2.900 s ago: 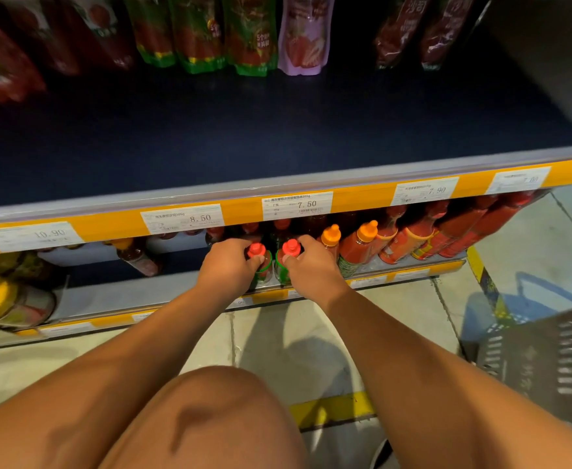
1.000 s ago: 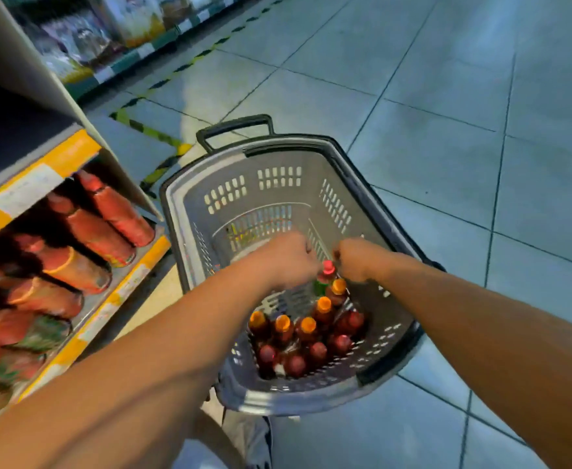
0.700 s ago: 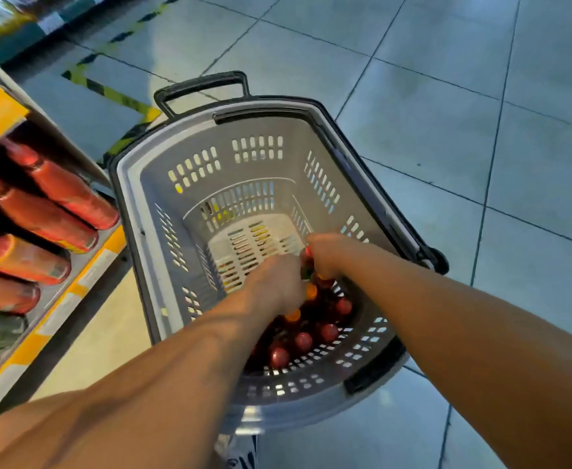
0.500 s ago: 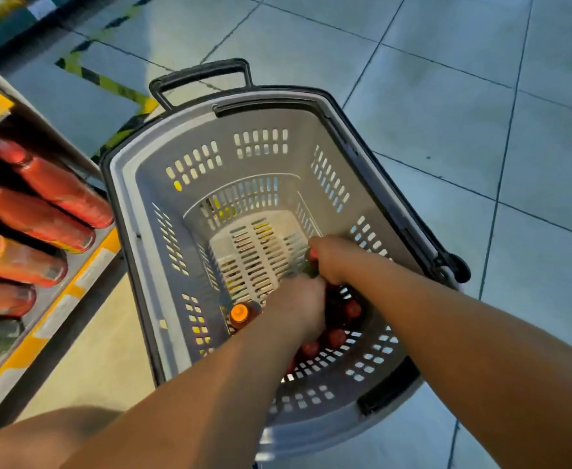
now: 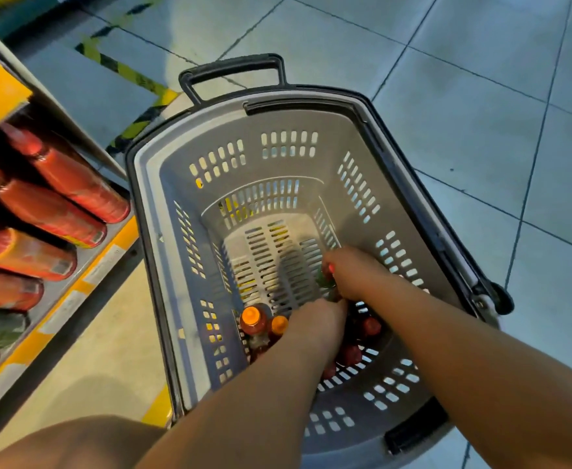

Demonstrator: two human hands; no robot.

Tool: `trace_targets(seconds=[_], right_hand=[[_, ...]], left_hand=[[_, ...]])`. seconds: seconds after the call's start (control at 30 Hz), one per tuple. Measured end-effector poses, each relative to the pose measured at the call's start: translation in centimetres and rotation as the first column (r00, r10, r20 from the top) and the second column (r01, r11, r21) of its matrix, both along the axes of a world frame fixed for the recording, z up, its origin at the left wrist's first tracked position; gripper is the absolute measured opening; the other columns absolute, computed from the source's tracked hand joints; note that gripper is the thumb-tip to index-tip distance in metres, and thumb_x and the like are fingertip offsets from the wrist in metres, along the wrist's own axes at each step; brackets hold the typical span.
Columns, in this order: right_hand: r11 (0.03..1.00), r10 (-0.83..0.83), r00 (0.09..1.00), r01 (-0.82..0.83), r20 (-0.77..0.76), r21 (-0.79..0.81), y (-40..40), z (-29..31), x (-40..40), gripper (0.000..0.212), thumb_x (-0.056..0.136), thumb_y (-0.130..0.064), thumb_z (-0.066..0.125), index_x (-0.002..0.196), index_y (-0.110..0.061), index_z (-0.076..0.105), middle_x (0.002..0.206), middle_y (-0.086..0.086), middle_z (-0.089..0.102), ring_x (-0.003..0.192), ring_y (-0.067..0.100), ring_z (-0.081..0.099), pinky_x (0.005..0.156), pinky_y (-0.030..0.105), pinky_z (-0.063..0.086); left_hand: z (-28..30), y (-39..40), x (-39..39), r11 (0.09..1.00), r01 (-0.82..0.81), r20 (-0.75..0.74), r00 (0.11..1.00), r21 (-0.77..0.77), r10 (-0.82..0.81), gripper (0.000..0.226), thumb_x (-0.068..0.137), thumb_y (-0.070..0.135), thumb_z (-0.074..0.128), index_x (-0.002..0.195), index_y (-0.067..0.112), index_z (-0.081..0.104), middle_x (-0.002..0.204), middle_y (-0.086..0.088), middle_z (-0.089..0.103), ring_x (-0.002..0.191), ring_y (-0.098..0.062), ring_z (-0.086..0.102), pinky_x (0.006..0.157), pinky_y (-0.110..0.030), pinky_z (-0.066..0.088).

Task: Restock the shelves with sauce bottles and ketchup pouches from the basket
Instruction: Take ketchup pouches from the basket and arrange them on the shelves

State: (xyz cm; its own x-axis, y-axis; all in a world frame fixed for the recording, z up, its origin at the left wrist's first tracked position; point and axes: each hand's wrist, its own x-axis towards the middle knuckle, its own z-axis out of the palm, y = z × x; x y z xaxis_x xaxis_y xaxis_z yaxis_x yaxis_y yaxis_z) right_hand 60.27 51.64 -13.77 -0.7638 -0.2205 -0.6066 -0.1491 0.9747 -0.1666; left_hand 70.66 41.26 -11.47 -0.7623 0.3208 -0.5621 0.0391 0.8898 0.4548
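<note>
The basket (image 5: 183, 299) fills the middle of the frame, standing on the tiled floor (image 5: 481, 79), with its handle (image 5: 233, 67) at the upper edge, toward the top of the frame. The sauce bottles (image 5: 260, 324) stand clustered in the basket's lower end, toward the bottom of the frame. Both hands reach in from the lower right: the left hand (image 5: 318, 324) sits over the cluster, the right hand (image 5: 354, 274) just above and right of it, holding a bottle (image 5: 324, 278). The shelf (image 5: 84, 269) runs down the left edge of the frame, beside the basket, with shelf bottles (image 5: 54, 211) lying in a row on it.
</note>
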Motion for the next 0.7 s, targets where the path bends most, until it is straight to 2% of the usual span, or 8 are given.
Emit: trace_targets(seconds=[0.13, 0.3, 0.37, 0.47, 0.57, 0.7], right_hand=[[0.998, 0.060, 0.998, -0.060, -0.012, 0.028, 0.1, 0.3, 0.4, 0.026, 0.082, -0.012, 0.074, 0.101, -0.030, 0.068, 0.102, 0.000, 0.064, 0.085, 0.022, 0.064, 0.084, 0.038, 0.060], [1.000, 0.013, 0.998, -0.014, -0.062, -0.014, 0.5, -0.1, 0.8, 0.020, 0.082, -0.013, 0.072, 0.089, -0.031, 0.066, 0.097, -0.002, 0.063, 0.078, 0.020, 0.062, 0.079, 0.037, 0.060], [1.000, 0.008, 0.997, -0.010, -0.076, -0.028, 0.8, -0.3, 0.8, 0.019, 0.083, -0.014, 0.070, 0.092, -0.030, 0.067, 0.098, -0.001, 0.064, 0.080, 0.020, 0.063, 0.080, 0.038, 0.060], [0.999, -0.009, 0.998, 0.007, -0.066, -0.037, 1.2, -0.3, 0.8, 0.026, 0.081, -0.009, 0.072, 0.101, -0.027, 0.071, 0.099, -0.001, 0.067, 0.084, 0.022, 0.065, 0.084, 0.038, 0.060], [0.999, -0.019, 0.996, 0.015, -0.088, -0.048, 1.1, -0.2, 0.4, 0.023, 0.090, -0.009, 0.061, 0.100, -0.025, 0.072, 0.101, 0.002, 0.068, 0.086, 0.023, 0.066, 0.084, 0.039, 0.060], [0.997, -0.043, 0.994, 0.036, -0.104, -0.066, 0.9, -0.1, 0.4, 0.023, 0.093, -0.010, 0.056, 0.097, -0.027, 0.071, 0.098, 0.001, 0.069, 0.083, 0.022, 0.066, 0.082, 0.040, 0.061]], left_hand=[[-0.1, 0.0, -0.2, 1.000, 0.003, 0.049, 0.999, -0.026, -0.002, 0.032, 0.101, 0.010, 0.051, 0.131, 0.016, 0.059, 0.128, -0.017, 0.063, 0.116, -0.036, 0.061, 0.100, -0.051, 0.052], [-0.2, 0.4, -0.7, 0.999, -0.012, 0.140, 0.990, 0.037, 0.006, 0.038, 0.098, 0.005, 0.057, 0.134, 0.013, 0.055, 0.128, -0.018, 0.062, 0.113, -0.036, 0.063, 0.095, -0.045, 0.054], [-0.4, 0.4, -0.9, 0.997, -0.014, 0.143, 0.990, 0.072, 0.004, 0.041, 0.096, 0.004, 0.058, 0.135, 0.015, 0.054, 0.129, -0.018, 0.062, 0.113, -0.037, 0.063, 0.095, -0.047, 0.054], [-0.8, 0.4, -1.0, 0.997, -0.004, 0.152, 0.988, 0.081, -0.008, 0.055, 0.093, 0.005, 0.060, 0.144, 0.020, 0.045, 0.133, -0.017, 0.058, 0.117, -0.038, 0.061, 0.098, -0.052, 0.054], [-1.1, 0.2, -1.1, 0.998, 0.015, 0.143, 0.989, 0.066, -0.024, 0.067, 0.092, 0.011, 0.062, 0.151, 0.024, 0.034, 0.135, -0.016, 0.055, 0.120, -0.038, 0.059, 0.099, -0.053, 0.053], [-1.1, 0.0, -1.5, 0.993, -0.045, 0.142, 0.989, 0.106, 0.030, 0.049, 0.097, 0.022, 0.056, 0.144, 0.024, 0.045, 0.135, -0.014, 0.057, 0.120, -0.037, 0.058, 0.100, -0.052, 0.052]])
